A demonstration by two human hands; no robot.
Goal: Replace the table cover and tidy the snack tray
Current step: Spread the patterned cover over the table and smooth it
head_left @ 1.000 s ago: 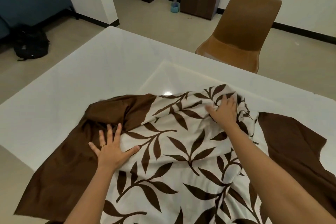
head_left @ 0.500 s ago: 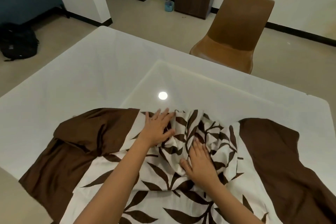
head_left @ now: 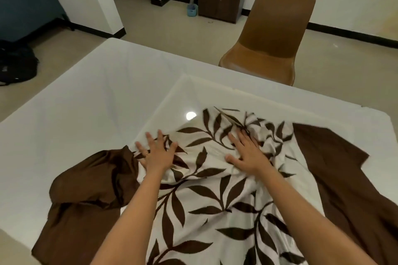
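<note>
Left hand and right hand, fingers spread flat, press our leaf-print table cover, bunched at 6 o'clock on the white table. We judge it light, soft, slippery; pinch the crumpled far hem at 12 o'clock to spread it.

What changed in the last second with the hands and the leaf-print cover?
Both hands, close together on the bunched middle half a second ago, have spread apart: the left hand and right hand now press flat, fingers splayed, and the leaf-print cover lies smoother between them. Neither has a grip on it. Unchanged: folds beyond the right hand, the crumpled brown border at left, the chair behind the table.
</note>
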